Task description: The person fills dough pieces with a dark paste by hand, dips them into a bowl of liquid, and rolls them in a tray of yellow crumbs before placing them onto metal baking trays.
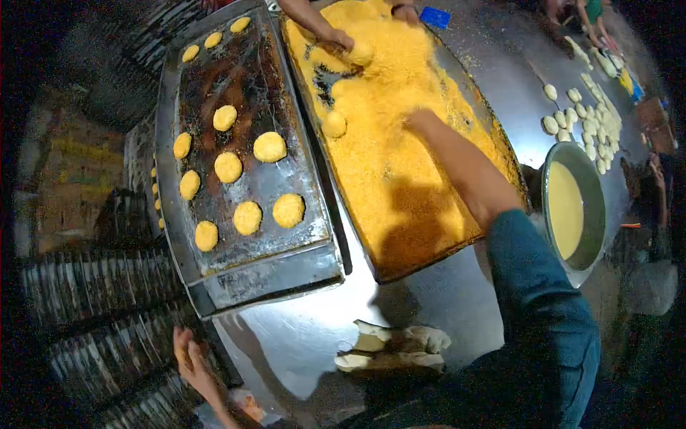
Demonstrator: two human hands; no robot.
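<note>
My right hand (416, 120) reaches into a large tray of yellow crumbs (400, 214); motion blur and crumbs hide its fingers. A round crumb-coated patty (334, 124) lies in the crumbs to its left. My left hand (187, 355) hangs off the table's near left corner, fingers apart and nothing visible in it. Close to it is the corner of a dark baking tray (271, 266). Several crumb-coated patties, such as one (247, 218) near the front, lie spaced out on that tray.
Another person's hands (336, 39) work at the crumb tray's far end. A bowl of pale yellow batter (567, 207) stands right, with several white dough pieces (589, 129) beyond. A crumpled cloth (389, 345) lies in front. Stacked trays (107, 286) stand left.
</note>
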